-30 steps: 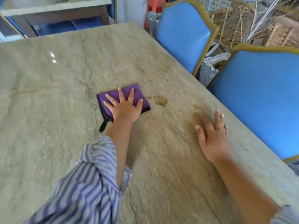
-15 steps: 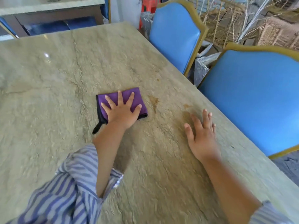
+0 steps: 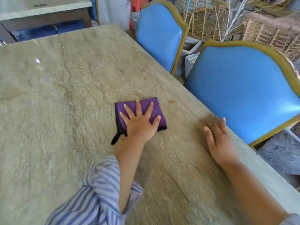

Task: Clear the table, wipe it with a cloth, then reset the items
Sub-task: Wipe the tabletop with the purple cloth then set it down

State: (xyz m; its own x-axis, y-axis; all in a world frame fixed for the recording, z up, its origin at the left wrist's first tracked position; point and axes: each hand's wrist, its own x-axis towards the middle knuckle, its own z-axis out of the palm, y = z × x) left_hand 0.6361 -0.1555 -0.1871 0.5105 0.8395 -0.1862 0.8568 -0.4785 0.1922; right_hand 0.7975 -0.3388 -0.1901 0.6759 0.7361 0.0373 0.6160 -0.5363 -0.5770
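A folded purple cloth [image 3: 156, 109] with a black edge lies on the beige stone table [image 3: 65, 111], right of centre. My left hand [image 3: 141, 125] presses flat on it, fingers spread, covering its lower middle. A small brown stain [image 3: 172, 101] shows on the tabletop just beyond the cloth's far right corner. My right hand [image 3: 219, 140] rests flat on the table near the right edge, fingers apart and holding nothing. No other items stand on the visible tabletop.
Two blue chairs with gold frames stand along the table's right edge, one far [image 3: 159, 34] and one near [image 3: 243, 88]. Wicker baskets [image 3: 267, 30] and dry branches pile behind them. Another table [image 3: 45, 10] stands beyond the far end.
My left hand has slid the cloth to the right, closer to the brown stain and to my right hand. My right hand has stayed flat on the table.
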